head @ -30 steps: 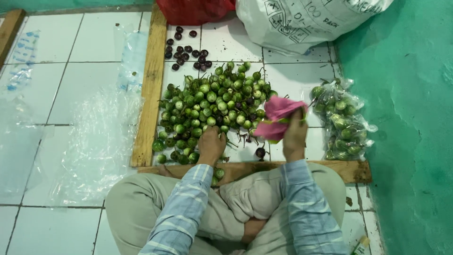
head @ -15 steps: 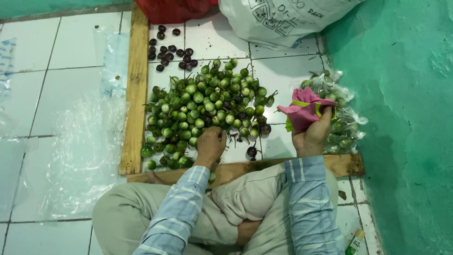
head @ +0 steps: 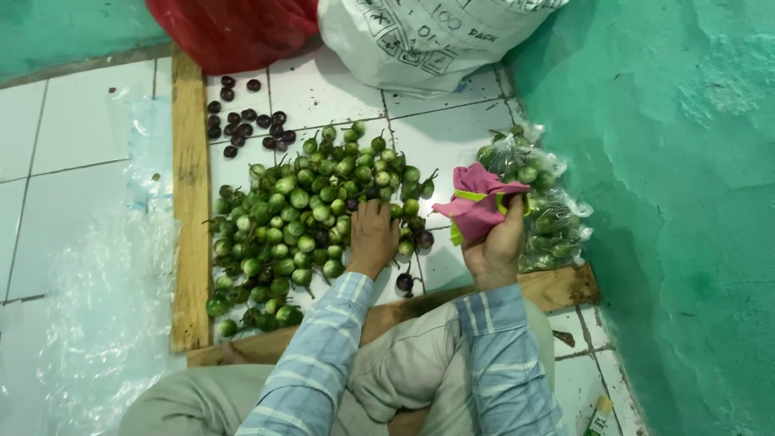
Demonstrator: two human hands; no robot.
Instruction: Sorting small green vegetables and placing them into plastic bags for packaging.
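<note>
A heap of small round green eggplants (head: 307,214) lies on the white tiled floor inside a wooden frame (head: 190,202). My left hand (head: 371,236) rests palm down on the near right part of the heap, fingers over the fruit. Whether it grips any cannot be seen. My right hand (head: 499,242) is raised to the right of the heap and holds a crumpled pink plastic bag with a yellow-green stripe (head: 478,203). A few dark purple eggplants (head: 408,278) lie near my left wrist.
Several dark purple eggplants (head: 242,121) lie at the far side. A clear bag filled with green eggplants (head: 541,202) sits against the green wall. A white sack (head: 420,40) and a red bag (head: 234,32) stand behind. Clear plastic sheeting (head: 89,323) covers the left floor.
My right hand has carried the pink bag to the right and up, away from the heap, toward the clear bag. My left hand has stayed on the green eggplants.
</note>
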